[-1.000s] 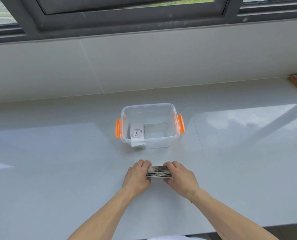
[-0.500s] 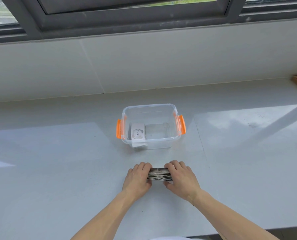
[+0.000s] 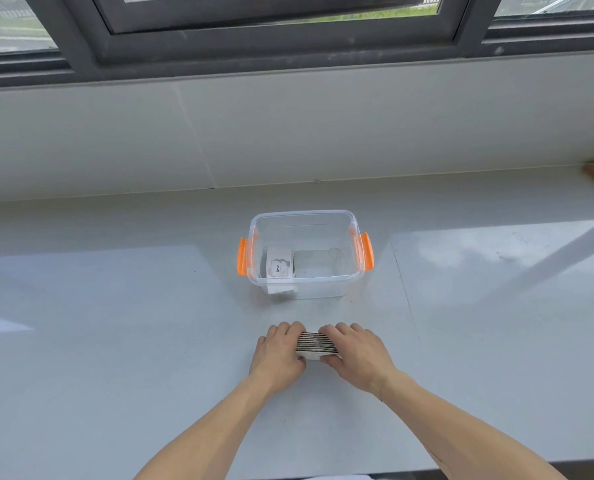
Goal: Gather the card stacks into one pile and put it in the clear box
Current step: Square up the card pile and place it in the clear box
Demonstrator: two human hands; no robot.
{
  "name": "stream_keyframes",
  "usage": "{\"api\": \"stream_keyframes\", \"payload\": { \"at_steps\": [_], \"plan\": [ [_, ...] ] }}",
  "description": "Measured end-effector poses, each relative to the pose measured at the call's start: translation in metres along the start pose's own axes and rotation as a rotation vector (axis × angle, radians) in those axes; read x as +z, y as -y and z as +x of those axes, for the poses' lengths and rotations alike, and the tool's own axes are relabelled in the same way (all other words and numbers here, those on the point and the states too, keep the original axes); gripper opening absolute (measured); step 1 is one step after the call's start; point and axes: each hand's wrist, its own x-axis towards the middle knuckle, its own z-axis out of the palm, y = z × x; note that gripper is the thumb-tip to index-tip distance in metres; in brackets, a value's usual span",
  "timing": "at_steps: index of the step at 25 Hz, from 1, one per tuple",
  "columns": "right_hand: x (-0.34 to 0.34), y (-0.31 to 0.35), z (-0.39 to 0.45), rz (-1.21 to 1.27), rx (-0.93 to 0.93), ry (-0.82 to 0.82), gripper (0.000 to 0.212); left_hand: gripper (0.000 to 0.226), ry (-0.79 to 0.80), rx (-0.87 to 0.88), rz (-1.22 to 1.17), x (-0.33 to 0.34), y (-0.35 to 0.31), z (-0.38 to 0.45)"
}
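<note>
- The card pile (image 3: 314, 342) stands on edge on the white counter (image 3: 115, 341), pressed between my two hands, on the near side of the clear box.
- My left hand (image 3: 277, 353) curls its fingers over the pile's left end; my right hand (image 3: 357, 351) does likewise on the right end.
- The clear box (image 3: 304, 254), with orange latches (image 3: 367, 251), holds a white card stack (image 3: 280, 266) at its left side.
</note>
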Motion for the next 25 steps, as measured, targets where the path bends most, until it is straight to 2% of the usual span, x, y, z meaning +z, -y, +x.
{"api": "stream_keyframes", "payload": {
  "at_steps": [3,6,9,12,15,17,20,25],
  "plan": [
    [-0.009,-0.001,-0.001,0.037,-0.016,0.004,0.033,0.039,0.006,-0.022,-0.142,-0.011,0.000,-0.001],
    [-0.030,-0.003,-0.007,0.146,-0.016,-0.010,0.032,0.043,-0.017,-0.037,-0.541,-0.033,-0.005,-0.011],
    [-0.054,0.000,-0.014,0.268,-0.031,-0.011,0.032,0.049,0.039,-0.087,-0.913,-0.056,-0.007,-0.024],
    [-0.078,0.005,-0.019,0.445,-0.017,-0.048,0.031,0.055,0.069,-0.084,-1.141,-0.077,-0.015,-0.035],
    [-0.099,0.015,-0.018,0.605,0.002,-0.123,0.033,0.060,0.034,-0.041,-1.321,-0.096,-0.029,-0.036],
    [-0.112,0.023,-0.015,0.708,0.018,-0.190,0.029,0.057,0.017,-0.002,-1.424,-0.109,-0.038,-0.032],
    [-0.129,0.033,-0.008,0.940,0.040,-0.274,0.025,0.052,0.010,0.056,-1.445,-0.124,-0.052,-0.023],
    [-0.147,0.042,0.003,1.183,0.137,-0.260,0.031,0.039,-0.021,0.053,-1.498,-0.143,-0.068,-0.009]
  ]
}}
